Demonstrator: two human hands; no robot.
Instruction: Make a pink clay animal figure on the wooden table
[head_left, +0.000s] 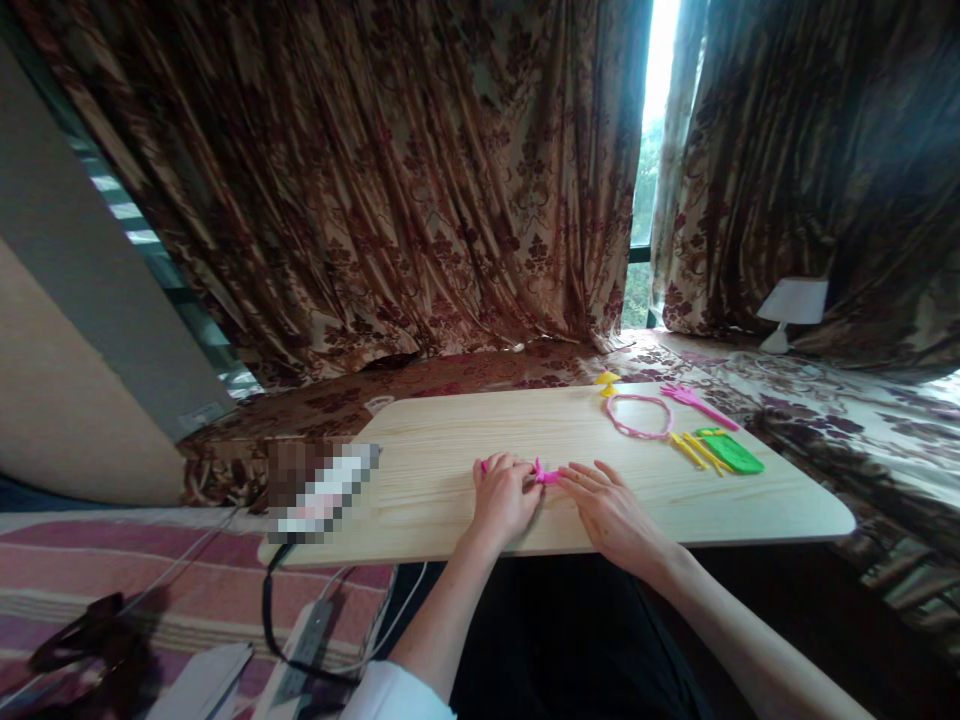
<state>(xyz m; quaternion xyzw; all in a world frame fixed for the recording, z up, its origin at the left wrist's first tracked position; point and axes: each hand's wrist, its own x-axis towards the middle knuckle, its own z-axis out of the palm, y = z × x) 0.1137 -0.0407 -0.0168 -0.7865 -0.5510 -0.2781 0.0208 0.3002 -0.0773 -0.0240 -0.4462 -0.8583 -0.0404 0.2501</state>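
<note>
Near the front edge of the light wooden table (435, 440), my left hand (506, 497) is closed, fingers curled around a bright pink modelling-clay piece (545, 476). A pointed, star-like bit of the clay sticks out between my hands, and a small pink end shows beside the left fingers. My right hand (609, 508) lies low over the table with its fingers stretched out and apart; its fingertips touch the clay's right end. What lies under the left palm is hidden.
Toward the right lie a pink clay ring (640, 434), a pink hand-shaped piece (697, 402), yellow sticks (697, 452), a green slab (733, 453) and a yellow piece (607, 383) at the far edge. A pixelated object (326, 495) occupies the left end. A lamp (793, 302) stands beyond.
</note>
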